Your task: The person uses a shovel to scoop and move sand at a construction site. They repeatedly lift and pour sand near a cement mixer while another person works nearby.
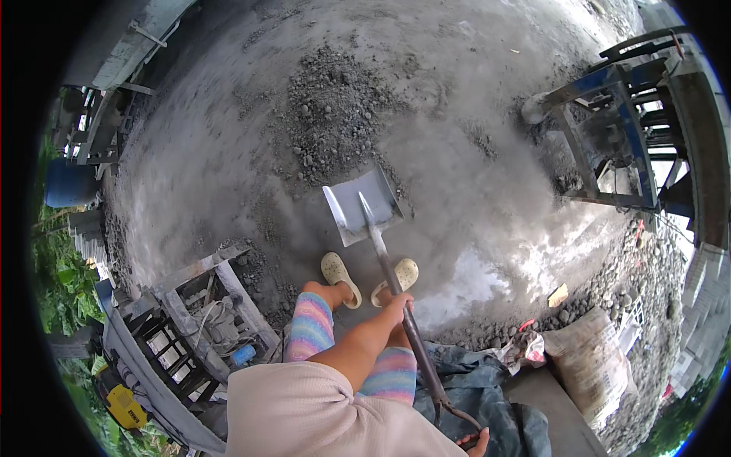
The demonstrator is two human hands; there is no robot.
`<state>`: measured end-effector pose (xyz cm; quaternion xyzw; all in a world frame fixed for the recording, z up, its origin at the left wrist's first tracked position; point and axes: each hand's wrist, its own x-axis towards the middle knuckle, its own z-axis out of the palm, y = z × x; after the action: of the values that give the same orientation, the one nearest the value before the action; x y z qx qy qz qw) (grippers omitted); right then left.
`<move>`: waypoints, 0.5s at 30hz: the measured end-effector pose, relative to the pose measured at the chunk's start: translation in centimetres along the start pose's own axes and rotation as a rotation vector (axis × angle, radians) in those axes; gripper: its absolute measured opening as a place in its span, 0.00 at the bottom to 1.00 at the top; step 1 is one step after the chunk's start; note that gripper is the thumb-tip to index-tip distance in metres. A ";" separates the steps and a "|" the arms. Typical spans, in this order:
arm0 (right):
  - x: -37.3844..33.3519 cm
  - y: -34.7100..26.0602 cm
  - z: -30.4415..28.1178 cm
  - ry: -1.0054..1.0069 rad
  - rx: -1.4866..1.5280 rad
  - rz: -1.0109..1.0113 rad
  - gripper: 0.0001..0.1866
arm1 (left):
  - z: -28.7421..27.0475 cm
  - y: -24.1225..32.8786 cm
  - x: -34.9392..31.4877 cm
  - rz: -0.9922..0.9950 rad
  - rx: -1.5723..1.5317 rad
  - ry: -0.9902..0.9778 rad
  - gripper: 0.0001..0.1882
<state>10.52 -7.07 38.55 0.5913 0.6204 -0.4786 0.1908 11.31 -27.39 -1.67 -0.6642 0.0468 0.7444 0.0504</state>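
A square-bladed metal shovel slants from the middle of the view down to the lower right. My left hand is wrapped around the middle of its shaft. At the handle end, my right hand grips the split handle near the lower edge, partly cut off by the frame. The blade holds no gravel that I can see; it rests on or just above the dusty ground, its front edge close to a pile of dark gravel. My feet, in cream clogs, stand behind the blade.
A slatted metal-framed machine stands close at my left. A blue metal frame is at the far right. On the near right lie a dark tarp, a stained sack and loose stones. A blue drum is at the left.
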 end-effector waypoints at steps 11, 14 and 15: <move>3.9 -2.2 8.2 0.293 -0.133 0.025 0.20 | 3.0 1.3 4.8 -0.196 0.033 0.001 0.07; 5.6 0.2 14.7 0.246 -0.098 0.074 0.21 | 2.9 10.5 9.5 -0.130 0.018 0.015 0.07; 6.9 1.7 16.9 0.194 -0.005 0.130 0.21 | 4.7 14.7 10.1 -0.155 0.068 0.020 0.07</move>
<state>4.93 -17.40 24.51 0.6732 0.5975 -0.4043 0.1621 3.51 -41.13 -11.15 -0.6711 0.0213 0.7296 0.1300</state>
